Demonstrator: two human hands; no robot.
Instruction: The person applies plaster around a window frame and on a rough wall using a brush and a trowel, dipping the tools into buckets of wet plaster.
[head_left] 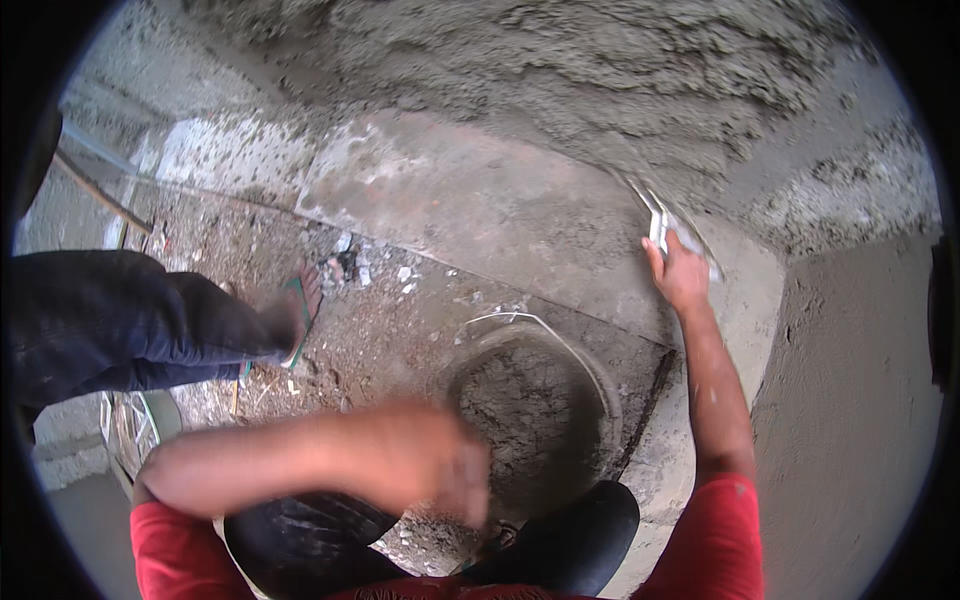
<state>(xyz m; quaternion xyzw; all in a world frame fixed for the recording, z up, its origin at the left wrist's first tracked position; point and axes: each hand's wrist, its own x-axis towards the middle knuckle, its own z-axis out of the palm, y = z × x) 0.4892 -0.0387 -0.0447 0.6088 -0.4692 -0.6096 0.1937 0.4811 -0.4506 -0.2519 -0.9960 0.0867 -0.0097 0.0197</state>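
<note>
My right hand (682, 272) is closed around the pale handle of a plastering trowel (702, 240). The trowel's flat blade lies at the lower edge of the rough wet mortar (600, 60) on the wall. My left hand (430, 462) is smeared by motion, so its fingers do not show clearly. It is over the near left side of a round bucket (606, 400) with grey mortar (525, 400) inside. The bucket stands in front of my knees, and its thin wire handle (545, 325) leans toward the far rim.
Another person in dark trousers (130, 310) stands at the left, one foot (308, 300) in a green-strapped sandal. A concrete ledge (430, 190) runs along the wall base. Rubble (370, 290) covers the ground. A smooth plastered wall (850, 390) rises at the right.
</note>
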